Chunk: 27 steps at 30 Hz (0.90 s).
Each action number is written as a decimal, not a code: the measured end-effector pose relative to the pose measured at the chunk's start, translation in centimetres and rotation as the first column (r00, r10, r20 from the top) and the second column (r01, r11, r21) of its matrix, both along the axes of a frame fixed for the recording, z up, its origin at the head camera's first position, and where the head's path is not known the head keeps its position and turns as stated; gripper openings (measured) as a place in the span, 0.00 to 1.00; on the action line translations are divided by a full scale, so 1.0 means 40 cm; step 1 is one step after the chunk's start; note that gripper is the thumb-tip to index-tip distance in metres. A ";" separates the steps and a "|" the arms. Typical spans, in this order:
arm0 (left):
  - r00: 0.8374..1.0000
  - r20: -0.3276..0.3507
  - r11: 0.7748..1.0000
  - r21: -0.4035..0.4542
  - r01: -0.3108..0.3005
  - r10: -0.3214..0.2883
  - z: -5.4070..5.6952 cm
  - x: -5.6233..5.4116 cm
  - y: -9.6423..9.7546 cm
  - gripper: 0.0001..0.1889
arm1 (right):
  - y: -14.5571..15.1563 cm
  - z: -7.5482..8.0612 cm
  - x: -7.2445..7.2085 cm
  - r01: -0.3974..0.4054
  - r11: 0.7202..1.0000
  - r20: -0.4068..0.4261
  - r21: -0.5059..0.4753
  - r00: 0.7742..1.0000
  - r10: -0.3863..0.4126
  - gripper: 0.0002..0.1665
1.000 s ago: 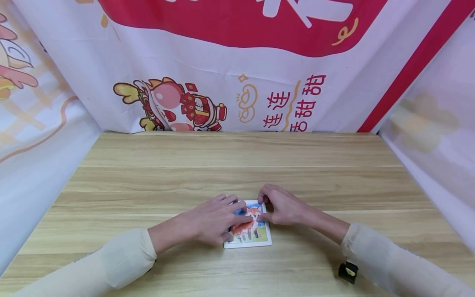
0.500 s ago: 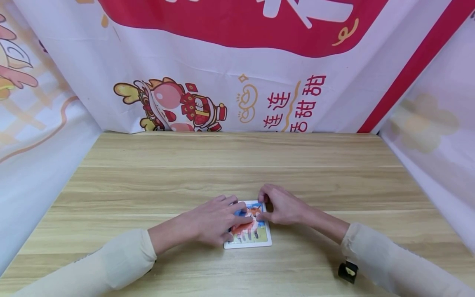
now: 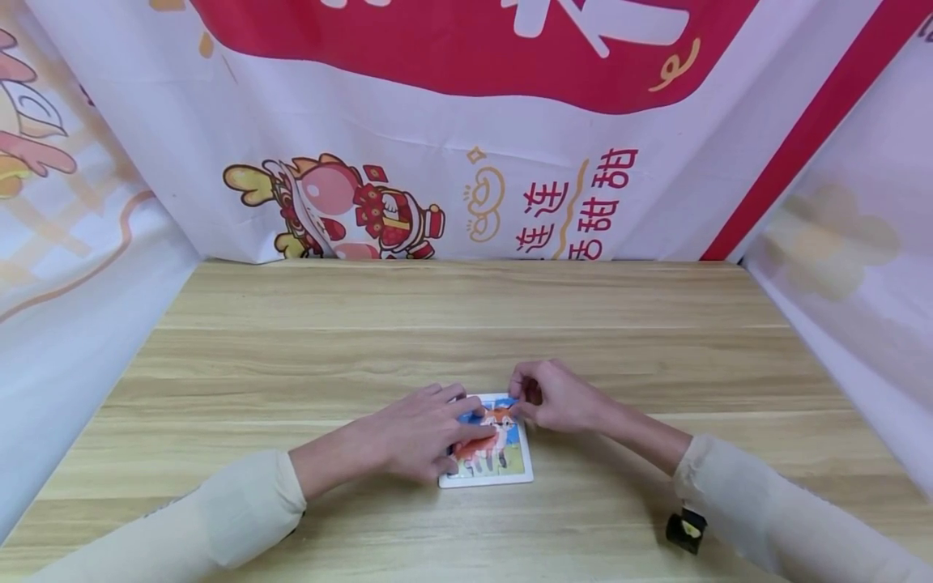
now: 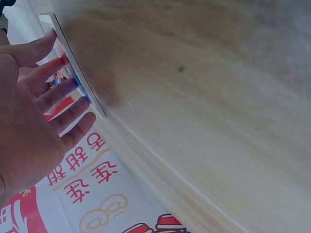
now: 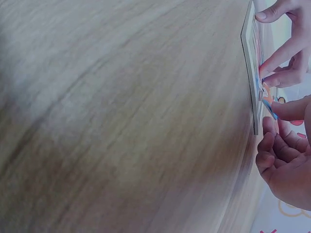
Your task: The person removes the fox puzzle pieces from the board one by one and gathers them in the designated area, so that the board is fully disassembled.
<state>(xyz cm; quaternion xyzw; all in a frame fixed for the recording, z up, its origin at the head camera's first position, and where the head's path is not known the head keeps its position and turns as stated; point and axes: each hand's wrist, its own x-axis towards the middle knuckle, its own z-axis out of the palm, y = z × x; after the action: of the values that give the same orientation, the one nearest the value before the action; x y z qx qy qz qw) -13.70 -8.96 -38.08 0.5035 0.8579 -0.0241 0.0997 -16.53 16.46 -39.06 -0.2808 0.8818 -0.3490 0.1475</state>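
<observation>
A small white-framed puzzle board with a fox picture lies flat on the wooden table, near its front edge. My left hand rests on the board's left half with straight fingers; in the left wrist view those fingers touch the board. My right hand is at the board's upper right corner with curled fingers. Its thumb and forefinger pinch a blue and orange puzzle piece that sits slightly proud of the board.
Printed red and white banners wall in the table at the back and on both sides. A small black device sits at my right cuff. Bare tabletop stretches behind and to both sides of the board.
My right thumb has left the middle of the board's right edge and moved up to the upper right corner, next to the forefinger. The left hand and the board have stayed put.
</observation>
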 end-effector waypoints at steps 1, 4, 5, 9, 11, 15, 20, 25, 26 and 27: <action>1.000 0.005 1.000 0.006 0.000 0.000 -0.001 -0.001 -0.001 0.31 | 0.001 -0.001 -0.001 -0.004 1.000 -0.005 -0.004 1.000 0.004 0.07; 1.000 0.028 1.000 0.026 -0.005 0.005 -0.003 -0.002 -0.004 0.31 | 0.002 -0.002 -0.003 0.001 1.000 0.002 -0.016 1.000 0.000 0.07; 0.999 0.033 0.999 0.031 -0.006 0.005 -0.004 -0.002 -0.004 0.31 | 0.003 -0.003 -0.004 0.000 1.000 0.004 -0.023 1.000 0.000 0.07; 0.999 0.047 0.999 0.044 -0.008 0.006 -0.006 -0.004 -0.007 0.31 | 0.006 -0.007 -0.007 0.002 0.999 0.021 -0.054 1.000 0.000 0.07; 0.999 0.054 0.999 0.050 -0.008 0.006 -0.006 -0.004 -0.008 0.31 | 0.007 -0.009 -0.008 -0.002 0.998 0.026 -0.061 1.000 0.003 0.08; 0.996 0.085 0.997 0.070 -0.016 0.010 -0.007 -0.004 -0.014 0.31 | 0.009 -0.009 -0.010 -0.003 0.999 0.039 -0.054 0.999 0.005 0.07; 0.994 0.107 0.996 0.085 -0.021 0.012 -0.012 -0.006 -0.021 0.31 | 0.008 -0.006 -0.009 -0.001 0.999 0.053 -0.048 0.999 0.003 0.07; 0.995 0.097 0.996 0.087 -0.016 0.008 -0.015 -0.009 -0.023 0.32 | 0.009 -0.003 -0.010 0.016 0.998 0.087 -0.066 0.996 -0.010 0.07; 0.996 0.092 0.996 0.087 -0.012 0.004 -0.015 -0.009 -0.022 0.32 | 0.010 -0.003 -0.011 0.016 0.997 0.090 -0.076 0.996 -0.009 0.07; 0.996 0.088 0.996 0.087 -0.009 0.001 -0.015 -0.010 -0.022 0.32 | 0.012 -0.004 -0.012 0.018 0.996 0.094 -0.087 0.996 -0.010 0.07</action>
<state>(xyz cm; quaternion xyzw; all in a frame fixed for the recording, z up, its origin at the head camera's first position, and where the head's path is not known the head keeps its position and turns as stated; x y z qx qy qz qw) -14.08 -9.84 -38.70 0.5057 0.8542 0.0358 0.1151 -17.01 16.92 -39.23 -0.2644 0.8597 -0.4010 0.1737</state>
